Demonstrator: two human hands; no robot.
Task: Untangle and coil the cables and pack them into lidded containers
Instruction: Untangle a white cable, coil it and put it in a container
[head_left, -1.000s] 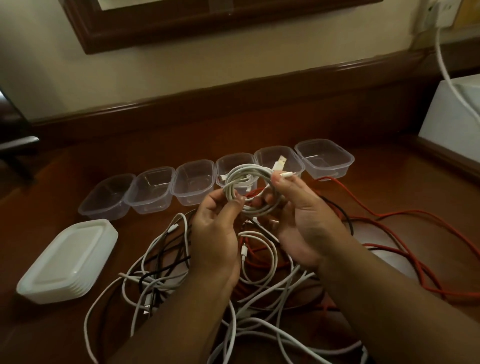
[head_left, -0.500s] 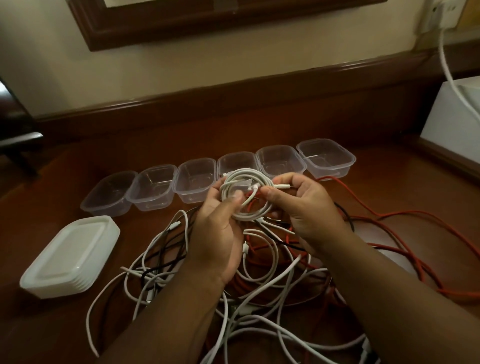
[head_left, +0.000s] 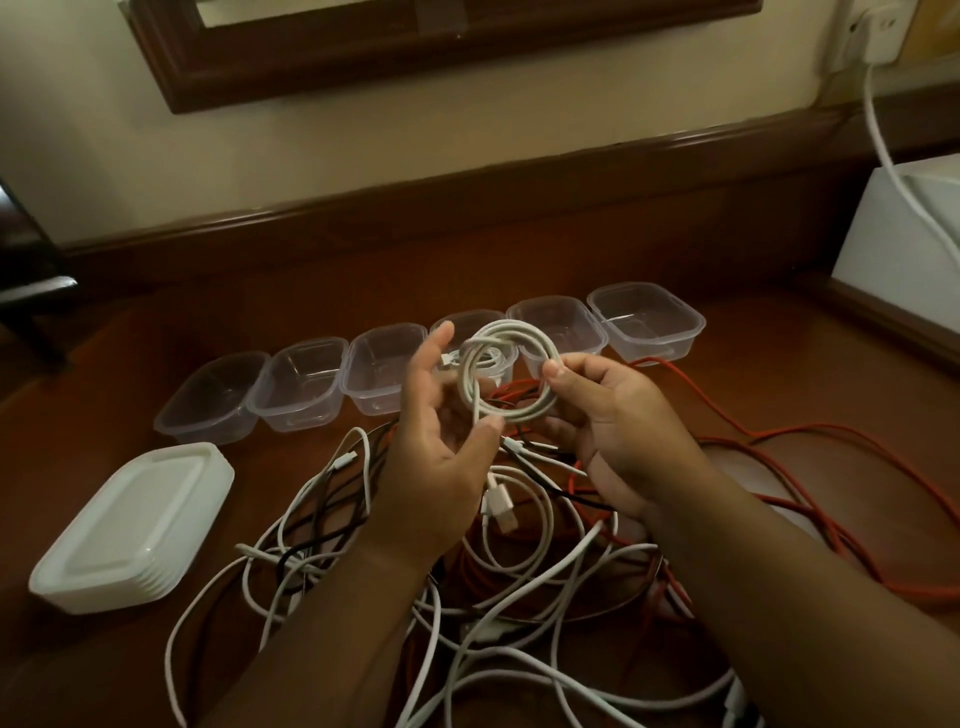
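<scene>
Both hands' fingers pinch the coiled white cable between them, left hand, right hand.

Both raised: left hand loosely cupped, right hand pinching.

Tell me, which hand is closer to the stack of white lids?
Left. The left hand is up over the cable pile, just right of the stack of white lids. The right hand is farther right, beyond the coiled white cable both hands hold.
</scene>
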